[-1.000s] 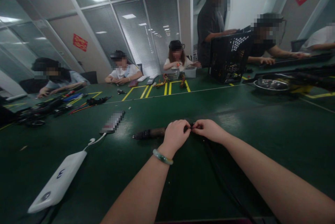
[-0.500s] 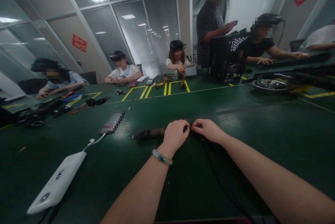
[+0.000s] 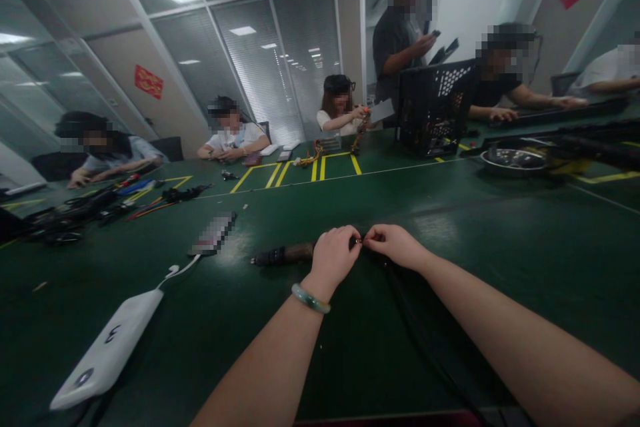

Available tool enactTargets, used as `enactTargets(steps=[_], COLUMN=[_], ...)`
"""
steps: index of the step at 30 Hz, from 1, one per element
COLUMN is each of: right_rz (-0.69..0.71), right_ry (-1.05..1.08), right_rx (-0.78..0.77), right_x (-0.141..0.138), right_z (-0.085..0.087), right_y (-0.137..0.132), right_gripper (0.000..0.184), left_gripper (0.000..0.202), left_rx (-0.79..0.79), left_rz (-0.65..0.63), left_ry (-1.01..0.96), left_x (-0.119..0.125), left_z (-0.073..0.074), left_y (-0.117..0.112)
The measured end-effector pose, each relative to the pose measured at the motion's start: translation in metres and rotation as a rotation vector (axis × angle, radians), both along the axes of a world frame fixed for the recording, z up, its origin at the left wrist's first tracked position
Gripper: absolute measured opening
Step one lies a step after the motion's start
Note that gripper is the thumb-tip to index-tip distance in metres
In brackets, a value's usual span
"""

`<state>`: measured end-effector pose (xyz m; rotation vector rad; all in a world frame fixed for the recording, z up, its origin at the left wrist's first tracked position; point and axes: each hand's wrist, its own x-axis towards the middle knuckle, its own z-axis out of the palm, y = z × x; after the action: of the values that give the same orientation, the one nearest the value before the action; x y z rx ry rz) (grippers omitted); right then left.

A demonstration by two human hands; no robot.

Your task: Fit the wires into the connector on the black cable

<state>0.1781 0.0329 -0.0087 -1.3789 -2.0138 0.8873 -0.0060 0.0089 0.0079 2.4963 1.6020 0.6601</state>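
A dark, cylindrical electric screwdriver point(image 3: 289, 254) lies over the table with its narrow tip pointing left. My left hand point(image 3: 334, 255), a jade-like bangle on its wrist, is closed round the rear end and hides it. Between my two hands shows a small brass-coloured metal piece point(image 3: 359, 241), close to the left fingertips. My right hand point(image 3: 395, 247) is closed in a pinch just right of that piece, at the end of a black cable point(image 3: 423, 340). The cable runs from below this hand towards the table's near edge. What exactly the right fingertips grip is partly hidden.
On the left lie a white power bank point(image 3: 110, 347) and a phone point(image 3: 214, 234) joined by a white cord. Dark cables and parts point(image 3: 75, 210) are heaped farther left. A black computer case point(image 3: 435, 107) and a round fan-like part point(image 3: 515, 162) stand right. Several people sit around the table.
My hands keep almost the same pose, fingertips still together at the brass-coloured piece. Across the table, a person has lifted a grey-white panel and some coloured wires.
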Motion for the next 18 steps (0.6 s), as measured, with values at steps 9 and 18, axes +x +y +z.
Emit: enactTargets(steps=[9, 18], right_rz=[0.031, 0.04], right_ry=[0.008, 0.001], right_rx=[-0.015, -0.003], right_x=[0.0006, 0.0023], right_z=[0.0046, 0.0026], right_y=[-0.0024, -0.0016], right_gripper=[0.015, 0.018], left_gripper=[0.012, 0.011], left_rx=[-0.015, 0.014], left_rz=[-0.038, -0.035], left_ry=[-0.033, -0.049], left_x=[-0.0031, -0.0038], left_z=[0.0006, -0.0011], left_y=[-0.0014, -0.0008])
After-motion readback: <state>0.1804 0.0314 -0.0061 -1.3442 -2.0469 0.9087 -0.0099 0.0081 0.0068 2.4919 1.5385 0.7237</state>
